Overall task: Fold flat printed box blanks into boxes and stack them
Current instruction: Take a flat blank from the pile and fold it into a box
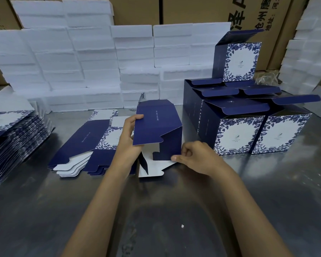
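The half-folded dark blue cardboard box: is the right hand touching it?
Touching. The head view shows the right hand pinching the bottom corner of the half-folded dark blue cardboard box.

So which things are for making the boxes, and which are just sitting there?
For the job: half-folded box, left hand, right hand, flat blanks, side blank stack, finished boxes.
Just there: white foam blocks, brown cartons.

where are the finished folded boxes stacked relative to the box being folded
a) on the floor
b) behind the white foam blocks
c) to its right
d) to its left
c: the folded boxes stand on the metal table to the right of the half-folded box held in the left hand and right hand; the flat blanks lie to its left.
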